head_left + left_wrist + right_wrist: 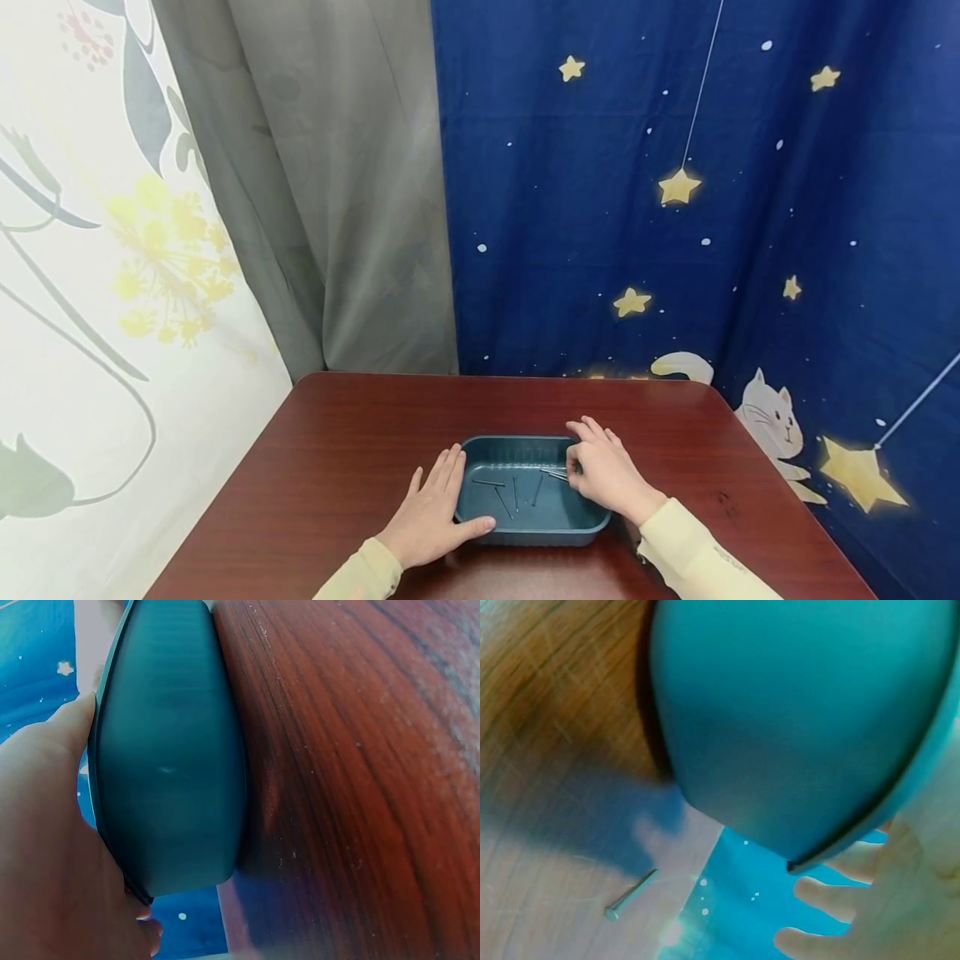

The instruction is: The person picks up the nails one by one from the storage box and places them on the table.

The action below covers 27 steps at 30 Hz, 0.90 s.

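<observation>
A dark teal rectangular tray (532,537) stands on the table, with several thin metal nails (516,493) scattered on its floor. My left hand (435,512) lies against the tray's left end, fingers straight along the side and thumb over the near rim. At the right end, my right hand (607,471) reaches over the rim. Its thumb and index finger pinch a few nails (553,474) that stick out to the left; the fingertips are partly hidden. In the right wrist view its other fingers are spread beyond the tray wall (795,727).
A single nail (630,895) lies on the tabletop outside the tray in the right wrist view. The reddish-brown wooden table (360,425) has rounded far corners. Behind it hang a grey curtain (375,208) and a blue star-patterned curtain (570,208).
</observation>
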Available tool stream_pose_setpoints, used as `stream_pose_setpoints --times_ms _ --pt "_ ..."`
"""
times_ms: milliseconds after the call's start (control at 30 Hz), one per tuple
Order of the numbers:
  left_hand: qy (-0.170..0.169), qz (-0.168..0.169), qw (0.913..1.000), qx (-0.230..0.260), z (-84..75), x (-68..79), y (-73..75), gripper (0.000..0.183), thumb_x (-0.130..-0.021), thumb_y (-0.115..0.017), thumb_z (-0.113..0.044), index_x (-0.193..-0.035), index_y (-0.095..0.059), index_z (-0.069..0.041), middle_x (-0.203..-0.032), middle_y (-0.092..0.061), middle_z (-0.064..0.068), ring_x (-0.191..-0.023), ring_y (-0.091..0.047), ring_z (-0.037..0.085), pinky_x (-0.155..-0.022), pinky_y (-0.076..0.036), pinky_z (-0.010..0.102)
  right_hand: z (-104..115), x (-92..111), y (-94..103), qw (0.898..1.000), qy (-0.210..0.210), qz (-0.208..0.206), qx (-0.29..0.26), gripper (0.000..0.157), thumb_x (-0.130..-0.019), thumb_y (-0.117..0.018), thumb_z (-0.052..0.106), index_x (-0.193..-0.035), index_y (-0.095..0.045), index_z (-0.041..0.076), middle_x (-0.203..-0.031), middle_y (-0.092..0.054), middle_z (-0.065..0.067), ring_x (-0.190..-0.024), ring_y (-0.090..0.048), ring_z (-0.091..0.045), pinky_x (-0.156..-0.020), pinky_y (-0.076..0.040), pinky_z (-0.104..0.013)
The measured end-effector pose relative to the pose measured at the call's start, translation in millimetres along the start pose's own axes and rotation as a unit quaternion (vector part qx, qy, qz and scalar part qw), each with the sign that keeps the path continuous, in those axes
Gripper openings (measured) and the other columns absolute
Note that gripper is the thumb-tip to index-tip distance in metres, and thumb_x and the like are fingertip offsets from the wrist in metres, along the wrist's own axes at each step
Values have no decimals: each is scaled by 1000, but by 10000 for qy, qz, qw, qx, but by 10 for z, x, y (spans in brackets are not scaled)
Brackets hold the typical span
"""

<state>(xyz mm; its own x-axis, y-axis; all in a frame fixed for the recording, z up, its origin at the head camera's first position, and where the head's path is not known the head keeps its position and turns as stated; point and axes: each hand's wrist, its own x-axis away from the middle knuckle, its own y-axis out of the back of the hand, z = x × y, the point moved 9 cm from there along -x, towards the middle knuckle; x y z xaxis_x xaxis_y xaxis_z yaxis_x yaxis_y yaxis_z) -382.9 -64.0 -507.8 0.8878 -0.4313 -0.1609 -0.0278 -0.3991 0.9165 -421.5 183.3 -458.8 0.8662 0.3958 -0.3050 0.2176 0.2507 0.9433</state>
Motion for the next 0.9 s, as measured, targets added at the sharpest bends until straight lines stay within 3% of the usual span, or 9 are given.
stream_pose_setpoints --times_ms 333,633,900 --pt "-95 -48 9998 -162 -44 -9 51 110 -88 -49 -79 -160 -19 -1 -167 -13 12 -153 -12 31 -114 -14 66 -32 -8 215 9989 -198 -344 -233 31 -75 -78 14 -60 -58 32 -148 -50 -14 -145 -30 -41 -110 -22 -70" --pt "-140 -59 9998 -142 -61 3 64 110 -88 -49 -78 -160 -20 -1 -167 -12 12 -153 -10 32 -114 -10 68 -174 2 402 9941 -574 -834 -398 26 -76 -79 17 -63 -60 30 -145 -53 -15 -142 -34 -41 -109 -22 -70" --pt "-258 145 9992 255 -9 -21 43 98 -93 -51 -71 -163 -15 -14 -168 4 5 -154 4 27 -112 -5 71 -339 20 535 9891 -734 -1221 -377 25 -75 -77 16 -61 -60 28 -136 -58 -16 -133 -43 -37 -104 -29 -68"
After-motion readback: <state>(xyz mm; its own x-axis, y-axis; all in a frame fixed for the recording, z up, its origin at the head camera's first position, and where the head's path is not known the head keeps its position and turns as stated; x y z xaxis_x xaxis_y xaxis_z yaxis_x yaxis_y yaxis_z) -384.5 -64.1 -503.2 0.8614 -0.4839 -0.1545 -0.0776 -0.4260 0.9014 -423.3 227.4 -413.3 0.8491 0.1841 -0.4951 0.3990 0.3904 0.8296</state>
